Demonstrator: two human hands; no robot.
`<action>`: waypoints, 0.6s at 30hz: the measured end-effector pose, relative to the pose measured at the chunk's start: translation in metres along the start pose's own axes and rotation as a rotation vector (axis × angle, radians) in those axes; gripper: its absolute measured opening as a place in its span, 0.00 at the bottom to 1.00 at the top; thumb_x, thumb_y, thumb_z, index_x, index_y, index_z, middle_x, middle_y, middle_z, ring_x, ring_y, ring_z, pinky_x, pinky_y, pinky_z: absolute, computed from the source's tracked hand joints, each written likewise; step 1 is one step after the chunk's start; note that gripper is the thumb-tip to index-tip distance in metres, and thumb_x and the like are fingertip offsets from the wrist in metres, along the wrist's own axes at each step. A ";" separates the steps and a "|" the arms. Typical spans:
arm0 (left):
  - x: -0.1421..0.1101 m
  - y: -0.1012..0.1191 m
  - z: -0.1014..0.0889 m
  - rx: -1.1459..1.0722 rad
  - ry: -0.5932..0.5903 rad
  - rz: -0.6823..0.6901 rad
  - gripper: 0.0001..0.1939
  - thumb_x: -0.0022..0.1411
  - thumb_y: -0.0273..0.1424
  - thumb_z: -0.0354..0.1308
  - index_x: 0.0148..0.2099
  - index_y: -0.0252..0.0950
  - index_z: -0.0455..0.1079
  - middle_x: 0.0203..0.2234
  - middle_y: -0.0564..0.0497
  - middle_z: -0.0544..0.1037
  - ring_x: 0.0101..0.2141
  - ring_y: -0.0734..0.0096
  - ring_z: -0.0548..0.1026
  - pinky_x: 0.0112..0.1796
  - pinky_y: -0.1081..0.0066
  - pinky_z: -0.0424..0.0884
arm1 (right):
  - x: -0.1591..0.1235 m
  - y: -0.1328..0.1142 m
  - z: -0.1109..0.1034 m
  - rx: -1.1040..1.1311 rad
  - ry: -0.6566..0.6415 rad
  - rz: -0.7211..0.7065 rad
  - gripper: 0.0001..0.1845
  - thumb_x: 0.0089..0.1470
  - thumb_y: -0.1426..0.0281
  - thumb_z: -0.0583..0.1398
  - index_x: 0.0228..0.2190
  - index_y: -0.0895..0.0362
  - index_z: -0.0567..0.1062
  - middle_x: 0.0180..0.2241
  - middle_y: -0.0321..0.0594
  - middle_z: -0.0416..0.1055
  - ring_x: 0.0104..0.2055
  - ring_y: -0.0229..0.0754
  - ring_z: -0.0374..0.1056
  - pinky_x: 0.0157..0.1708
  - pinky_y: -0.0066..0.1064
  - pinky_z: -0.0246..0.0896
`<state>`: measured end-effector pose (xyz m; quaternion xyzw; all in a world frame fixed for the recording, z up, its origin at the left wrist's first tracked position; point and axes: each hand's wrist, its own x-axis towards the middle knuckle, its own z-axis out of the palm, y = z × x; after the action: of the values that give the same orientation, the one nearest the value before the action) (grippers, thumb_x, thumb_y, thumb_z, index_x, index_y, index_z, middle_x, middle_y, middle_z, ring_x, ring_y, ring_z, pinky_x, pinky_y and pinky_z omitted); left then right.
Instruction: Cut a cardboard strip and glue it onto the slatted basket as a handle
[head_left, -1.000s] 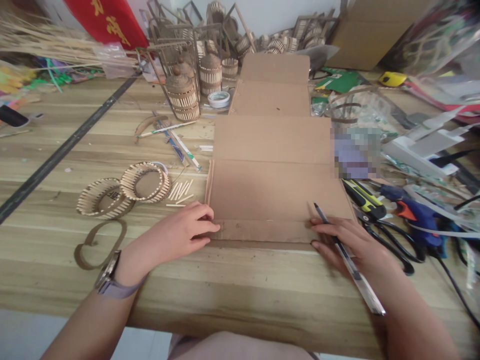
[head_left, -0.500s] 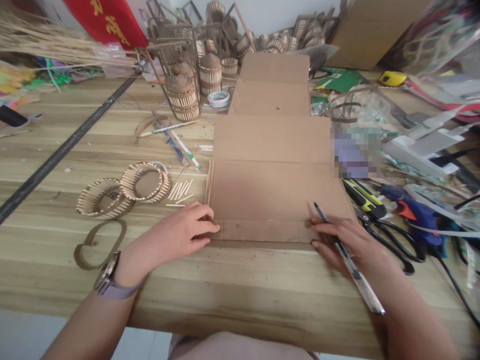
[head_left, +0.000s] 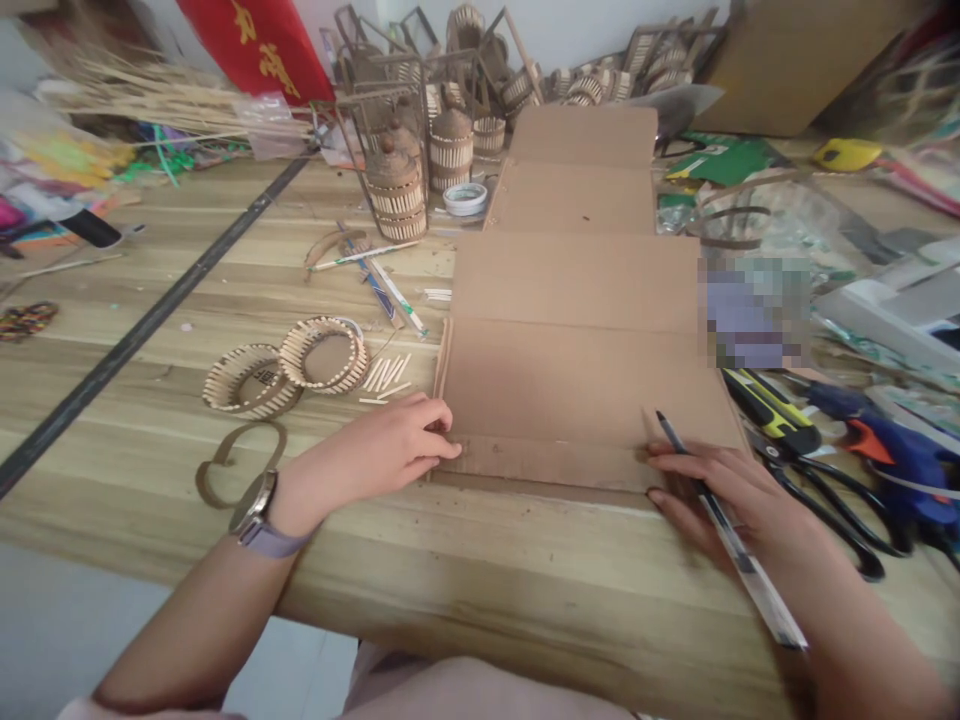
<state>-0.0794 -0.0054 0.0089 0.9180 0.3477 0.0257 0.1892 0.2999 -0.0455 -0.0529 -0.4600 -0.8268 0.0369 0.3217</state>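
Hiding cardbd (head_left: pixel 570 385) corner: R hand (head_left: pixel 757 503) w/ pen (head_left: pixel 742 560)

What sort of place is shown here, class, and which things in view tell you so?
Probably a small craft workshop: slatted lantern-like pieces stand towards the back of the wooden table, two slatted rings lie beside loose sticks, and scissors lie next to what looks like a glue gun.

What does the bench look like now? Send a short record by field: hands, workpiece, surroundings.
left hand: fingers at near left corner of cardboard; grip unclear
right hand: holds pen, by near right corner
cardboard: creased, lying on table
left side: two slatted rings, loose short sticks
right side: utility knife, scissors, blue glue gun
unclear: purple patch, pixelated
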 end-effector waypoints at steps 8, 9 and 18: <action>0.032 0.013 -0.023 0.155 -0.328 0.016 0.34 0.59 0.16 0.54 0.62 0.52 0.64 0.35 0.53 0.71 0.30 0.71 0.71 0.25 0.73 0.57 | -0.001 0.001 0.000 -0.004 -0.027 0.012 0.09 0.59 0.65 0.59 0.42 0.50 0.74 0.42 0.43 0.77 0.42 0.49 0.73 0.42 0.42 0.68; 0.037 0.015 -0.027 0.194 -0.376 0.046 0.38 0.58 0.15 0.52 0.65 0.56 0.60 0.34 0.54 0.71 0.29 0.72 0.70 0.23 0.73 0.54 | -0.001 0.001 -0.001 -0.012 -0.041 0.015 0.09 0.59 0.65 0.59 0.42 0.50 0.74 0.42 0.43 0.77 0.42 0.49 0.73 0.43 0.43 0.68; 0.057 0.027 -0.045 0.297 -0.515 0.123 0.40 0.58 0.14 0.51 0.65 0.56 0.59 0.33 0.52 0.77 0.28 0.71 0.71 0.23 0.73 0.53 | 0.004 -0.004 -0.020 -0.061 -0.101 0.094 0.14 0.59 0.61 0.58 0.47 0.49 0.73 0.41 0.42 0.79 0.39 0.50 0.76 0.37 0.40 0.72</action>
<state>-0.0273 0.0281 0.0555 0.9312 0.2321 -0.2476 0.1329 0.3064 -0.0490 -0.0338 -0.5056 -0.8201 0.0499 0.2634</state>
